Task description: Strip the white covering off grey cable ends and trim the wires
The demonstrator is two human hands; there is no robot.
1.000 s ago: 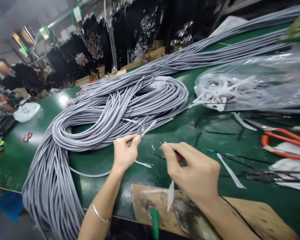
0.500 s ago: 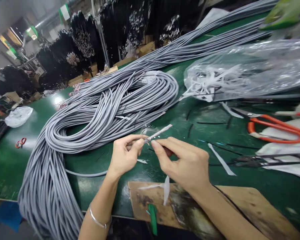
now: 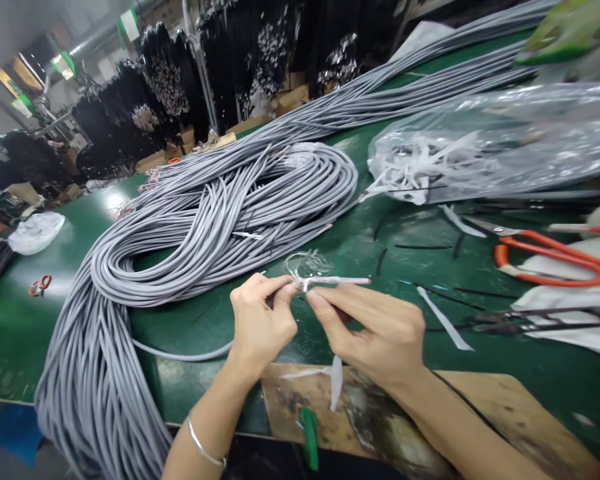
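Note:
My left hand [image 3: 261, 322] pinches the stripped end of a grey cable [image 3: 180, 352] that runs off to the left across the green table [image 3: 25, 333]. From the pinch a thin inner core [image 3: 340, 281] sticks out to the right, with fine bare strands [image 3: 307, 262] fanning above it. My right hand [image 3: 375, 327] is closed in a pinch on the same stripped end, thumb and forefinger touching it beside the left fingers. A big coil of grey cables [image 3: 220, 220] lies just behind both hands.
A worn board [image 3: 430, 427] lies at the near edge with a white tape scrap [image 3: 335, 380] and a green-handled tool [image 3: 309, 437]. Orange-handled scissors [image 3: 550, 253] and a clear bag of white scraps [image 3: 480, 153] are at the right. Black offcuts litter the table.
My two hands came together on the cable end. The inner core swung from pointing up-right to lying level, and the fine strands now fan out above it.

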